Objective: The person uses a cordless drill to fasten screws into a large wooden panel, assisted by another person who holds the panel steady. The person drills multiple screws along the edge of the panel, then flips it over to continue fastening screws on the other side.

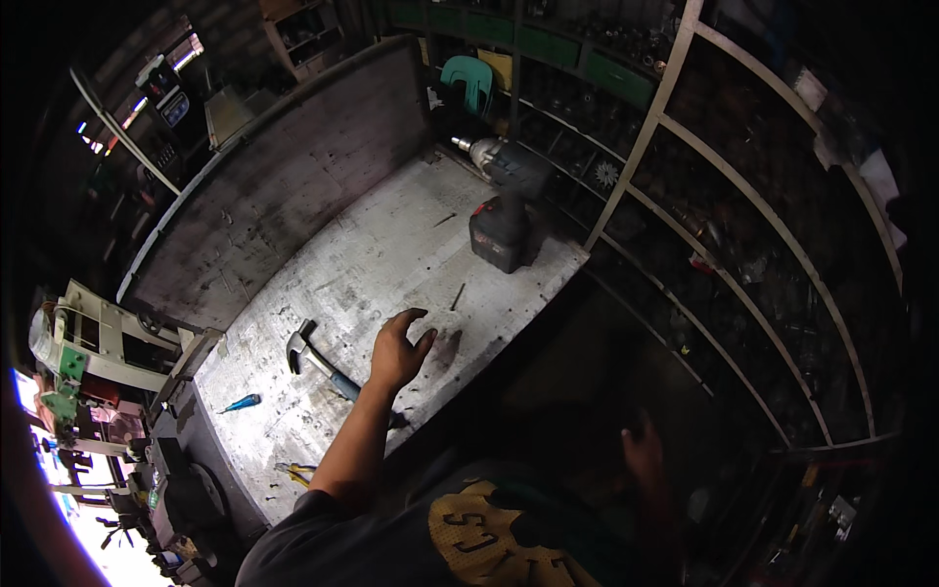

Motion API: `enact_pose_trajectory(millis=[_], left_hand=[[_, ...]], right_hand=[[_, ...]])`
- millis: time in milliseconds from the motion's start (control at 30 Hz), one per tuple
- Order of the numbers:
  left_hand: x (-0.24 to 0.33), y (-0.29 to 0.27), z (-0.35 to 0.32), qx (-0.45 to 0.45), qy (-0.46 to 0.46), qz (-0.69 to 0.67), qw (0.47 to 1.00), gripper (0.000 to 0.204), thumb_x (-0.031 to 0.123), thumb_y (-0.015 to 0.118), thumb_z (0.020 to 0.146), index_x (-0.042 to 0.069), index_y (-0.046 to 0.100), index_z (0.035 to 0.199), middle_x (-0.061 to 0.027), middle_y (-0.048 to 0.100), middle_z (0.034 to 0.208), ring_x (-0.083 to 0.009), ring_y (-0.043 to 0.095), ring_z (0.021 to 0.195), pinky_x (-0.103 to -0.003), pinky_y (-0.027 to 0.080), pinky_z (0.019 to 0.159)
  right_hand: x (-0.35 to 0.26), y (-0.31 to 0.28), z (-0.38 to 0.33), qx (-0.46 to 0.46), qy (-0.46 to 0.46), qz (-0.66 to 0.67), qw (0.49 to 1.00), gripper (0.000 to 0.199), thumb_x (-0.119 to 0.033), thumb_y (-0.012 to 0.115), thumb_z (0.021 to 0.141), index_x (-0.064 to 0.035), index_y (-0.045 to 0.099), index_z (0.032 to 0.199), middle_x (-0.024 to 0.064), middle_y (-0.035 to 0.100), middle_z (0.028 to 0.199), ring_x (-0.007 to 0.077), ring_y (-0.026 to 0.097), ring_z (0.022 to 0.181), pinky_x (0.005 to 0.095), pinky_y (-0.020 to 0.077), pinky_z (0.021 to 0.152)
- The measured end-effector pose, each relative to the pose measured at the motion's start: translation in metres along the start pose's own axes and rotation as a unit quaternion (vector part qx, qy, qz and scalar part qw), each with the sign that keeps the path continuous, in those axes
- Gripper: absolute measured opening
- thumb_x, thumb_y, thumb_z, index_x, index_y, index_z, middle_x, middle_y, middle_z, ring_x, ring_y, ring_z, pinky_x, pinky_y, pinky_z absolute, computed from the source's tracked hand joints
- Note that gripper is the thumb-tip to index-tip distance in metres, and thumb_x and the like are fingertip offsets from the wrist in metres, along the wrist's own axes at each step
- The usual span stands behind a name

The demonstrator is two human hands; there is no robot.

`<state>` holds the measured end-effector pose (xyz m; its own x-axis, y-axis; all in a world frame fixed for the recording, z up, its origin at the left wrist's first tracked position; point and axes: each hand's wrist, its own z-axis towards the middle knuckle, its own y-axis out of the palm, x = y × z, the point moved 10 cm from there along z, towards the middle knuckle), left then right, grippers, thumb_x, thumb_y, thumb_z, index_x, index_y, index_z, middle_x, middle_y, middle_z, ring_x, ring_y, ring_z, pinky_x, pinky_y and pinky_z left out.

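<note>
My left hand (pixel 399 352) is over the middle of the worktable (pixel 362 245), thumb and forefinger apart, with nothing seen between them. Just beyond its fingertips lies a thin nail-like piece (pixel 457 296). Beside my left wrist, a claw hammer (pixel 311 356) lies with its handle partly behind my forearm. A cordless power tool (pixel 504 171) stands on its battery at the far right corner. My right hand (pixel 642 452) is off the table in deep shadow; its fingers look apart and hold nothing I can see.
A small blue-handled screwdriver (pixel 242 402) and yellow-handled pliers (pixel 293 474) lie on the table's left part. An upright board (pixel 284 186) walls its back edge. Metal shelving (pixel 675 127) with small parts rises on the right. A teal plastic chair (pixel 468 80) stands behind.
</note>
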<state>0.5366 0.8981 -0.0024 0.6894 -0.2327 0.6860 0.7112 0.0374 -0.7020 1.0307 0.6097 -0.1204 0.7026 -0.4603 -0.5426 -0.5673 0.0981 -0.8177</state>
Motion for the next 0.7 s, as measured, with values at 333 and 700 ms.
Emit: enact_pose_trajectory(millis=[333,700], left_hand=[[-0.01,0.106,0.067,-0.032,0.031,0.133,0.99,0.039,0.033,0.087,0.083,0.003,0.075,0.105,-0.0174,0.074,0.092,-0.041,0.071,0.087,-0.049,0.058,0.079],[-0.074,0.108,0.117,-0.034,-0.205,0.285,0.936,0.025,0.029,0.077,0.086,0.01,0.076,0.101,-0.0152,0.076,0.098,-0.0383,0.074,0.089,-0.046,0.059,0.075]], right_hand=[[0.052,0.069,0.071,-0.177,0.124,-0.01,0.976,0.07,-0.039,0.07,0.1,-0.0051,0.045,0.157,0.0244,0.057,0.151,0.0446,0.057,0.136,0.0514,0.0488,0.112],[-0.012,-0.006,0.313,-0.057,-0.116,0.023,0.991,0.053,-0.028,0.07,0.101,-0.0025,0.055,0.146,0.0215,0.061,0.144,0.0374,0.062,0.128,0.0494,0.0508,0.107]])
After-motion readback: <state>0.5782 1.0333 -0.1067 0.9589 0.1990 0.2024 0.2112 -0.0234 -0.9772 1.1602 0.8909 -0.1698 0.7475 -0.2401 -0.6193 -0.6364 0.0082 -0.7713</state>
